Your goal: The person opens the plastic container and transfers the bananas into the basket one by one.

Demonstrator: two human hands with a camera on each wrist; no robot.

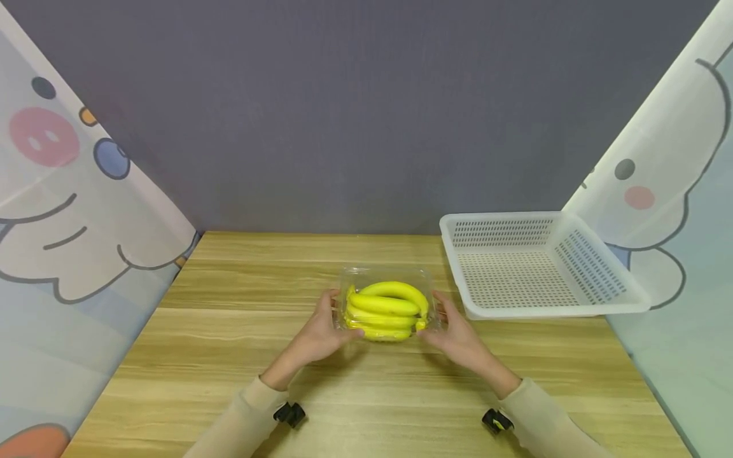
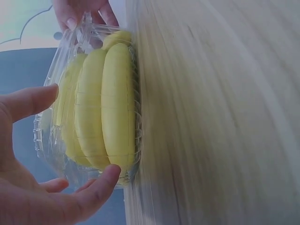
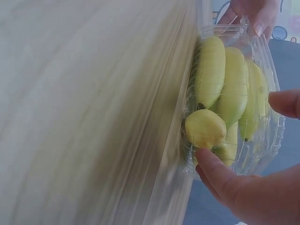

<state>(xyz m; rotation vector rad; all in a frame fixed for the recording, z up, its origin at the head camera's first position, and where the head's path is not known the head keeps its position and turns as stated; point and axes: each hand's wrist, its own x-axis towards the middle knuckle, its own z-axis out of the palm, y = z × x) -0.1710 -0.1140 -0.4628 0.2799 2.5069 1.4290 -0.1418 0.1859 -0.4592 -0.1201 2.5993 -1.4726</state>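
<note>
A clear plastic clamshell box (image 1: 395, 275) packed with yellow bananas (image 1: 385, 306) is on the wooden table. My left hand (image 1: 321, 335) holds its left end, and my right hand (image 1: 457, 337) holds the opposite end, thumbs toward the near side. Seen from the left wrist, the bananas (image 2: 117, 101) lie side by side behind the ribbed plastic. From the right wrist, a rounded yellow piece (image 3: 205, 129) shows at the box's end, right by a fingertip of the right hand. The lid appears closed over the fruit.
A white perforated plastic basket (image 1: 515, 312) stands at the back right of the wooden table (image 1: 240, 273), close to the box. Behind rises a dark grey panel (image 1: 343, 127). Sheets with cartoon prints (image 1: 57, 210) flank both sides.
</note>
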